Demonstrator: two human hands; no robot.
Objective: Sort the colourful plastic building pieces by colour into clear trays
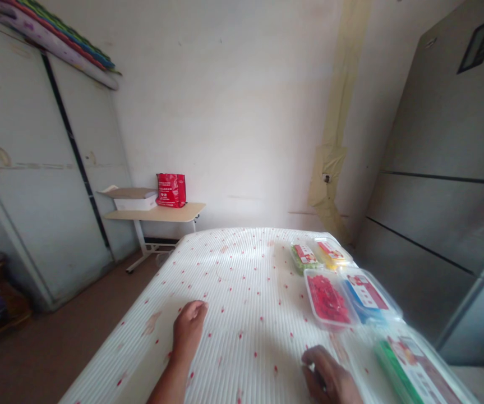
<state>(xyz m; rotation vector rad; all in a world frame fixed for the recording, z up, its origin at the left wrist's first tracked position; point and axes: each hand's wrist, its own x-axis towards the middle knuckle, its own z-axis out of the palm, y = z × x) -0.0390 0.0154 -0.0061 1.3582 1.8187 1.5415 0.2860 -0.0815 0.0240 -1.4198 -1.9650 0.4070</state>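
Observation:
My left hand (189,321) rests on the patterned tablecloth (242,292) left of the middle, its fingers curled into a loose fist. Nothing shows in that hand. Near the front edge of the view, my right hand (329,375) is closed, fingers bent toward the thumb. Its inner side is in shadow, so whatever it may hold cannot be made out. Closest to it is an open clear tub of small red pieces (328,300). Right of that tub stands a clear container with blue contents and a label (367,294). A container with green contents (414,365) lies at the right front.
Farther back on the table are a light-green-filled box (304,257) and a yellow-filled box (332,252). A grey refrigerator (439,168) stands at the right. Beyond the left edge, a small desk (161,213) bears a red bag (171,191) and a white box (134,201).

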